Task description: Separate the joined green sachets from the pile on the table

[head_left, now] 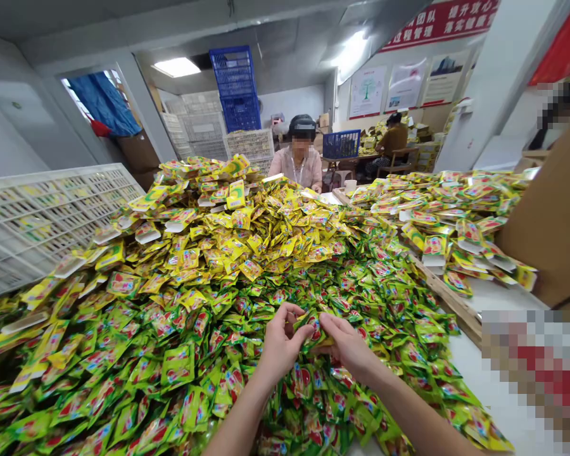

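Both my hands meet over a deep heap of small green printed sachets (pixel 178 364). My left hand (pixel 285 335) is closed, thumb and fingers pinching a green sachet (pixel 315 329). From the other side my right hand (pixel 346 343) grips at the same spot, its thumb on the sachet's right edge. Whether more than one sachet lies between the fingers is hard to make out. Yellow sachets (pixel 247 247) pile up higher just beyond the green ones.
Open small yellow boxes (pixel 147 197) lie at the left and back of the heap. More boxes (pixel 456 209) sit to the right, behind a wooden strip (pixel 449 297). A white crate (pixel 52 215) stands left, brown cardboard (pixel 546 215) right. A co-worker (pixel 300 158) sits opposite.
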{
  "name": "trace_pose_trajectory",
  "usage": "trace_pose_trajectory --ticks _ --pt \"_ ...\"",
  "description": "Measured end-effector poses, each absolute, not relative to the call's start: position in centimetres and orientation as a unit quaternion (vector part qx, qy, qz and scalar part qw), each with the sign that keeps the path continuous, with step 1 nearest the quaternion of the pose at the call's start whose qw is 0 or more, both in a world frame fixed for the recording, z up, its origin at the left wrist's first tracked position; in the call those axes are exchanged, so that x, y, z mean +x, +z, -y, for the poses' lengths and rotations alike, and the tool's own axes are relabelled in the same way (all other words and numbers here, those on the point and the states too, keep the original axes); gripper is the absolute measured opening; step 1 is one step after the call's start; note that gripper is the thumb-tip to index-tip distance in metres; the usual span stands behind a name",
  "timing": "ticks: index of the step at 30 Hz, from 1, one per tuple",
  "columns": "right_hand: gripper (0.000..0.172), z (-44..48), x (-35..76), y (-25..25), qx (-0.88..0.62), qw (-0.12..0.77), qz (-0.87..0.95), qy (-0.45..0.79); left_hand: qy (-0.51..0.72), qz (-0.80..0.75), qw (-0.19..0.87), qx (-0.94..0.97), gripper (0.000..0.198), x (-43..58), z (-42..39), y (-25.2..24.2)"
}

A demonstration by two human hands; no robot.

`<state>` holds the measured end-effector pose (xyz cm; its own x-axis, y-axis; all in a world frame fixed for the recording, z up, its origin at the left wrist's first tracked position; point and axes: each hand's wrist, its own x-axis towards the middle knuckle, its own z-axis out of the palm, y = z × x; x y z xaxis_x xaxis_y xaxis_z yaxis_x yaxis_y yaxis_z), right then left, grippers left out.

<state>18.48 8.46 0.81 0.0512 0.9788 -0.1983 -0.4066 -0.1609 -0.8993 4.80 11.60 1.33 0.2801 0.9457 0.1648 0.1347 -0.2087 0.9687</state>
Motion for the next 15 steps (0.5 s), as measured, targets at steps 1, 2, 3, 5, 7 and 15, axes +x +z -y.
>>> trace_pose_trajectory --ticks 1,2,3,5,7,15 --pt "0.052 -8.2 18.5 0.8 -0.451 0.555 0.320 0.621 0.421 -0.416 0.486 0.643 0.025 4.6 -11.6 1.2" --pt "0.050 -7.9 18.6 0.9 -0.449 0.541 0.335 0.627 0.411 -0.414 0.503 0.637 0.028 4.4 -11.5 1.2" --pt "0.048 -7.7 18.6 1.0 -0.447 0.525 0.356 0.631 0.402 -0.412 0.523 0.628 0.032 4.2 -11.5 1.2" --pt "0.045 -7.5 18.6 1.3 -0.452 0.499 0.394 0.626 0.391 -0.407 0.576 0.592 0.040 4.1 -11.5 1.3" --pt "0.044 -7.3 18.5 1.4 -0.465 0.496 0.411 0.607 0.389 -0.396 0.637 0.535 0.049 4.2 -11.3 1.2" --pt "0.045 -6.6 18.7 0.7 -0.470 0.474 0.440 0.600 0.373 -0.458 0.419 0.690 0.027 0.9 -16.0 5.1"
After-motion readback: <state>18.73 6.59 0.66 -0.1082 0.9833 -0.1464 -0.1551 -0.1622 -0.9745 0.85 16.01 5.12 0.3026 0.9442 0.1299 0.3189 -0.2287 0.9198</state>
